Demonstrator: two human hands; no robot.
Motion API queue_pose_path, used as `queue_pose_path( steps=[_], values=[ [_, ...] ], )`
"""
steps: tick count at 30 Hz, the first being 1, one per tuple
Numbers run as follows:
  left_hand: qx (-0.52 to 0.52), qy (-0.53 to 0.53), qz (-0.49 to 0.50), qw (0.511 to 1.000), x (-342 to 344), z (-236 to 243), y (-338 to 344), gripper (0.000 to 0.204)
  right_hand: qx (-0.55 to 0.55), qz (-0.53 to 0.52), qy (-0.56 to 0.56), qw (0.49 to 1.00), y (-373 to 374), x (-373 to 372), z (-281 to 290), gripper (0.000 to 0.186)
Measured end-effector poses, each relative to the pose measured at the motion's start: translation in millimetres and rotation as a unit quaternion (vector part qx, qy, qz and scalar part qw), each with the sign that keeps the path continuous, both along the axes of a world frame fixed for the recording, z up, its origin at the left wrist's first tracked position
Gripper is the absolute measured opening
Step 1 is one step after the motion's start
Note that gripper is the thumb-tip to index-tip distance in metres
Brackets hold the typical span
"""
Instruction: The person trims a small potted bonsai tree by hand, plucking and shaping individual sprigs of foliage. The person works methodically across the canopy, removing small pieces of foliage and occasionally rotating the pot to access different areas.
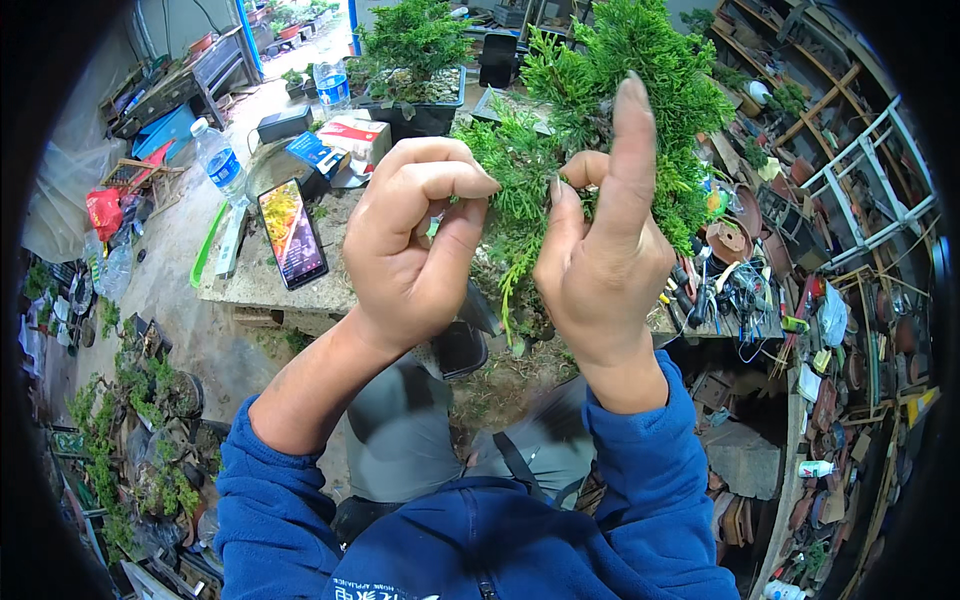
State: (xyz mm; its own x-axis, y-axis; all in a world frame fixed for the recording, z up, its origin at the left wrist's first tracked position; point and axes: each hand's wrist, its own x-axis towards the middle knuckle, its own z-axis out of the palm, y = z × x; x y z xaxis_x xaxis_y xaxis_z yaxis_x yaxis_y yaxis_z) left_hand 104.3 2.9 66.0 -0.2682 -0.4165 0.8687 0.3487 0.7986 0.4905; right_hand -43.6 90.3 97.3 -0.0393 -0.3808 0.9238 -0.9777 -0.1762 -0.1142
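A bushy green juniper [640, 70] stands on the work table before me, its branches reaching between my hands. My left hand [415, 235] is curled at the left side of the foliage, thumb and index finger bent toward each other; whatever lies between their tips is too small to make out. My right hand [605, 250] is at the foliage too, its index finger pointing up. Its thumb and another finger pinch at a juniper sprig [530, 185]. A yellowish-green shoot [515, 285] hangs below, between my wrists. Most of the trunk is hidden by leaves.
Left on the table [335, 290] lie a phone [290, 235], a green-handled tool [207, 245], a water bottle [220, 165] and small boxes [320, 155]. Another potted tree [410, 45] stands behind. Right are several hand tools [735, 295] and clay pots [730, 240]. Shelves line the right wall.
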Motion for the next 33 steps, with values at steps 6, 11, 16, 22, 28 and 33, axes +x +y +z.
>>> queue_pose_path(
  steps=[6, 11, 16, 22, 28, 33],
  values=[
    [-0.033, 0.024, 0.053, 0.998, -2, 6, 4, 0.023, 0.03, -0.045, 0.008, 0.999, 8, 11, 8, 0.083],
    [-0.113, 0.015, 0.06, 0.992, 1, 9, 6, 0.028, 0.059, -0.063, 0.003, 0.996, 9, 15, 12, 0.082],
    [-0.143, 0.015, 0.071, 0.987, 0, 1, 3, 0.029, 0.094, 0.106, -0.155, 0.978, 14, 16, 15, 0.076],
    [-0.185, 0.013, 0.055, 0.981, 0, -10, -1, 0.027, 0.031, 0.054, -0.208, 0.976, 21, -1, 28, 0.043],
    [-0.226, 0.001, 0.057, 0.972, 0, -13, -1, 0.026, 0.038, 0.032, -0.05, 0.997, 11, 2, 23, 0.052],
    [-0.126, 0.037, 0.036, 0.991, -2, 4, 0, 0.024, 0.096, -0.006, -0.104, 0.99, 19, 8, 14, 0.059]
  ],
)
